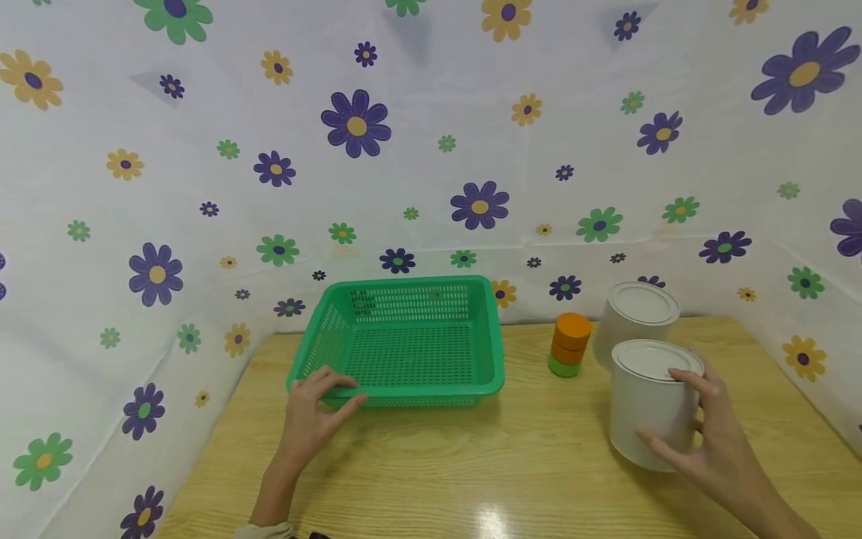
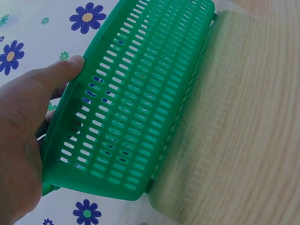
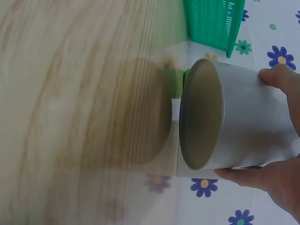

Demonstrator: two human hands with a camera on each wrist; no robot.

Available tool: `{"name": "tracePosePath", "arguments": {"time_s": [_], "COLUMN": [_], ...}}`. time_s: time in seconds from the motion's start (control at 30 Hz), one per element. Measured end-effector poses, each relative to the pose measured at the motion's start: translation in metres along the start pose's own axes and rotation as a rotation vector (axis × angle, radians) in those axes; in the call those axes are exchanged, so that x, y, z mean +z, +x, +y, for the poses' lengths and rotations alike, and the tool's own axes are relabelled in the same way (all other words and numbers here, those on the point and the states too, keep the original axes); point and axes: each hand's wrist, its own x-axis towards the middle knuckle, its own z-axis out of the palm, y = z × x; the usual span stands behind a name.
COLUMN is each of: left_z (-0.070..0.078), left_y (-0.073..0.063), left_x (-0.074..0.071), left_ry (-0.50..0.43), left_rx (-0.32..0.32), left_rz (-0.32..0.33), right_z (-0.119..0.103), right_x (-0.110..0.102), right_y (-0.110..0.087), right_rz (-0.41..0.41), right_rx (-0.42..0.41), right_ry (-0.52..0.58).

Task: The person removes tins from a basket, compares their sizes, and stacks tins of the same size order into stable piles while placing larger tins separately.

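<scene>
A green plastic basket (image 1: 431,391) with slotted walls sits on the table at the left of centre. My left hand (image 1: 310,419) grips its front left rim, thumb on the outside, as the left wrist view also shows. On the right, my right hand (image 1: 727,449) holds a light grey cylindrical canister (image 1: 640,415) with a rimmed top. Its fingers lie at the top edge and far side, the thumb on the near side. In the right wrist view the canister's tan, recessed underside (image 3: 201,117) shows above the tabletop, apart from it.
Behind the held canister stands a second grey canister (image 1: 616,329). Left of it is a short stack (image 1: 571,340) of orange round pieces over a green one. The wooden table (image 1: 431,479) meets a white flower-printed cloth (image 1: 417,165) at the back and sides.
</scene>
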Motion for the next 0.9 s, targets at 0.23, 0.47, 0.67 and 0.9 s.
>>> {"name": "tracePosePath", "arguments": {"time_s": [0.23, 0.47, 0.67, 0.9], "left_z": [0.001, 0.002, 0.002, 0.002], "left_y": [0.000, 0.000, 0.000, 0.000], "left_x": [0.000, 0.000, 0.000, 0.001], "left_ry": [0.011, 0.006, 0.013, 0.011], "left_rx": [-0.007, -0.016, -0.015, -0.002], "left_rz": [-0.010, -0.012, -0.005, 0.000], "right_z": [0.015, 0.021, 0.025, 0.025], "right_x": [-0.007, -0.011, -0.013, -0.014], "right_y": [-0.001, -0.003, -0.005, -0.008], "right_rz": [-0.001, 0.032, 0.088, 0.091], "right_rx": [-0.067, -0.015, 0.029, 0.050], "right_ry": [-0.041, -0.074, -0.094, -0.124]}}
